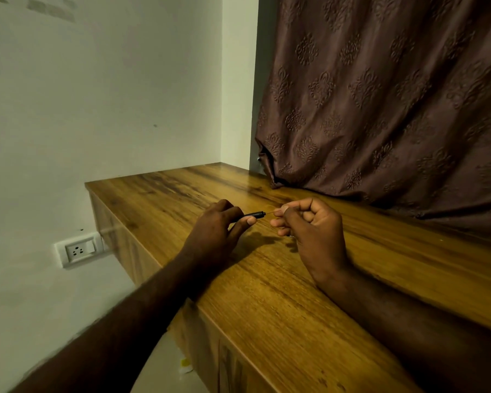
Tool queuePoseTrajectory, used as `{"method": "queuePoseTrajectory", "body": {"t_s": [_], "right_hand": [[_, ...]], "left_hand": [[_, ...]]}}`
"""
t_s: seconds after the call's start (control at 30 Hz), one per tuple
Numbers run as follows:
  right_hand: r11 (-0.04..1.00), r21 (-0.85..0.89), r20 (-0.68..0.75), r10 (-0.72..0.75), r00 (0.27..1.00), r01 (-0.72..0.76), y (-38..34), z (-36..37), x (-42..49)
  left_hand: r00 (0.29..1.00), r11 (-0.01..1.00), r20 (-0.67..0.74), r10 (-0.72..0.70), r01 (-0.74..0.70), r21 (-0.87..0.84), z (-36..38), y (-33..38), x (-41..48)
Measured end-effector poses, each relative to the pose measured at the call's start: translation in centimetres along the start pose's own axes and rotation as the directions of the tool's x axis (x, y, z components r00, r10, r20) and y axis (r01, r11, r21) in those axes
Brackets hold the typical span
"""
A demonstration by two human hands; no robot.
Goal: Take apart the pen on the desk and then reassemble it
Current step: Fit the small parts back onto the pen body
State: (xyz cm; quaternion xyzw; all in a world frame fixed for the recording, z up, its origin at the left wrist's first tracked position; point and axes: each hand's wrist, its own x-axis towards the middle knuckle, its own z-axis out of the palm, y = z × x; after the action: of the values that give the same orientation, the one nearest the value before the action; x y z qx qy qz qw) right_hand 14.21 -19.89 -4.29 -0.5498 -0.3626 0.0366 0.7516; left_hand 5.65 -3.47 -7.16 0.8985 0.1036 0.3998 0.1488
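Note:
My left hand (216,231) grips a dark pen barrel (254,214) just above the wooden desk (267,293); only the barrel's right end shows past my fingers. A thin refill (272,212) runs from that open end to my right hand (309,222), which pinches it between thumb and forefinger with the other fingers curled in. The two hands are a short gap apart. Most of the barrel is hidden inside my left hand.
A brown patterned curtain (380,95) hangs over the desk's far right side. A white wall with a socket (78,249) lies to the left, below desk level. The desk's left edge runs diagonally under my left forearm.

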Motion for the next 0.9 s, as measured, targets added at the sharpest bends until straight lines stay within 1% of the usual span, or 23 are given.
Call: {"method": "queuePoseTrajectory", "body": {"t_s": [0.23, 0.6, 0.77, 0.9], "right_hand": [[1.0, -0.006, 0.041, 0.013, 0.999, -0.013, 0.2, -0.2, -0.1], [0.989, -0.113, 0.123, 0.105, 0.987, -0.091, 0.6, -0.4, 0.1], [0.987, -0.148, 0.157, 0.091, 0.983, -0.068, 1.0, -0.3, 0.1], [0.982, -0.167, 0.166, 0.115, 0.979, -0.087, 1.1, -0.5, 0.2]], "left_hand": [[1.0, 1.0, 0.009, 0.007, -0.007, -0.013, 0.0, 0.0, 0.0], [1.0, 1.0, 0.013, 0.011, -0.011, -0.017, 0.0, 0.2, 0.0], [1.0, 1.0, 0.009, 0.017, -0.017, -0.012, 0.0, 0.2, 0.0], [0.999, 1.0, 0.015, 0.029, -0.029, 0.01, 0.0, 0.3, 0.0]]}}
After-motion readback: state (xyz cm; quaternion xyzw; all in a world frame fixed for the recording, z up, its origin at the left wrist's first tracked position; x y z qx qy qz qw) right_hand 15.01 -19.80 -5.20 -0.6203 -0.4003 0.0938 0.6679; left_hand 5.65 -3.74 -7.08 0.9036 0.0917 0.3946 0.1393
